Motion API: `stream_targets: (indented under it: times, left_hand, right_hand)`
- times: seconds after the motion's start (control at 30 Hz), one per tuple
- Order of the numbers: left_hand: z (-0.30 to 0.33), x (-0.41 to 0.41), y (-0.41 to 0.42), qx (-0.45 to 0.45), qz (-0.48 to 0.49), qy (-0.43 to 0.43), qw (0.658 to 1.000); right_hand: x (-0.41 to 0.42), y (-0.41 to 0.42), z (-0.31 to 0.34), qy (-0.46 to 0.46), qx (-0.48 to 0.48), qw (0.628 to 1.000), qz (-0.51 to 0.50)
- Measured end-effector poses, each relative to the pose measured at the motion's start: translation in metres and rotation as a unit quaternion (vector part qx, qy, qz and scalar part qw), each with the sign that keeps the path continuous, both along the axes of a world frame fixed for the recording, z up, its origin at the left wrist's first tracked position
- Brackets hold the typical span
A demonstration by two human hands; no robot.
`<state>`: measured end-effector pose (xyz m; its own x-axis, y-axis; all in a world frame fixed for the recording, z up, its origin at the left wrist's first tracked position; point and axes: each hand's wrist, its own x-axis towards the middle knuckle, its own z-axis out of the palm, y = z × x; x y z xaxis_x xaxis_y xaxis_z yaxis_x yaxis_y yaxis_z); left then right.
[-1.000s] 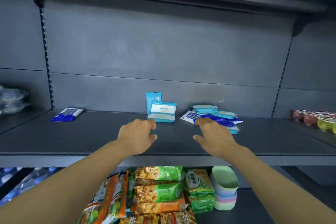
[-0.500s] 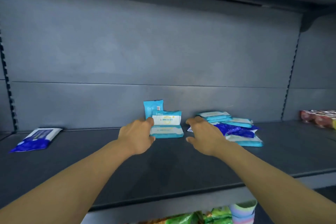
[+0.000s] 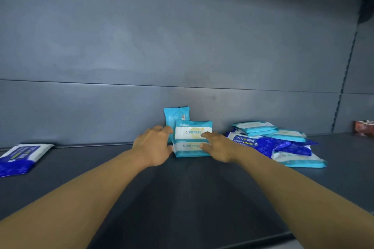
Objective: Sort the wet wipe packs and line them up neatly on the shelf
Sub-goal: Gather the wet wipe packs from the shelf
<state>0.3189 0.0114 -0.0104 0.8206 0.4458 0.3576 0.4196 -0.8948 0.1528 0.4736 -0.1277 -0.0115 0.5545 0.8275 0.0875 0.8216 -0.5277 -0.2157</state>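
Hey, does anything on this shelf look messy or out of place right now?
Yes. The heap of teal and dark blue wet wipe packs on the right lies jumbled, overlapping at different angles. One blue-and-white pack lies alone far left, apart from the rest. A teal pack leans upright against the back wall.

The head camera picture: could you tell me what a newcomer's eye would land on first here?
First, the two bare hands at the middle of the dark shelf: the left hand and right hand flank a small cluster of light blue wipe packs standing near the back wall. Next, the loose pile of light blue and dark blue packs to the right, and a lone dark blue pack lying at the far left.
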Motion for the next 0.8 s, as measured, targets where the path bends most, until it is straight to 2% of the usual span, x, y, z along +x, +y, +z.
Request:
stream_targets:
  times: [0.3,0.57,0.8]
  left_hand:
    - [0.012,0.055,0.02,-0.151,0.018,-0.083,0.985]
    - [0.006,0.097,0.019,-0.234,0.078,-0.179,0.952]
    - [0.003,0.094,0.025,-0.255,0.072,-0.176,0.948]
  right_hand:
    - [0.013,-0.003,-0.002,0.044,-0.076,0.996,-0.018]
    - [0.014,-0.023,-0.006,0.097,0.003,0.995,-0.007]
    - [0.011,-0.01,-0.004,0.141,0.043,0.989,-0.027]
